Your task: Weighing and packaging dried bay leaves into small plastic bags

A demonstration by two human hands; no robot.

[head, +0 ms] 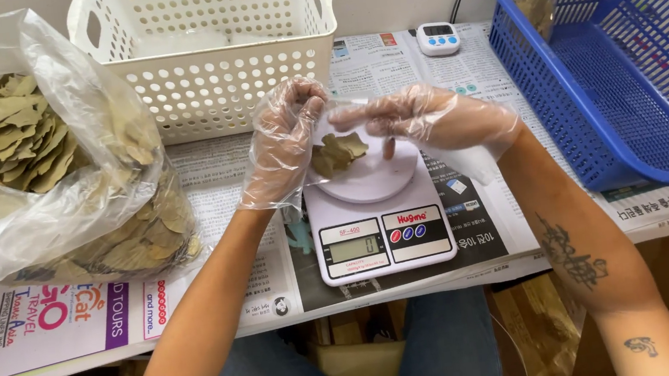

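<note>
Clear plastic gloves on both hands. Left hand (282,139) and right hand (428,117) pinch the mouth of a small bag (346,140) of dried leaves (336,152), fingers curled shut on its film, just above the scale (378,229). Step looks like bagging a weighed portion; next likely needs the mouth held steady. Big leaf sack (33,157) sits far left.

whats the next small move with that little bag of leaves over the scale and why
Probably press the small clear bag shut along its top. Both gloved hands, the left hand and the right hand, pinch its upper edge just above the scale, and the dried leaves already sit inside it. One similar bag lies in the blue basket.
</note>
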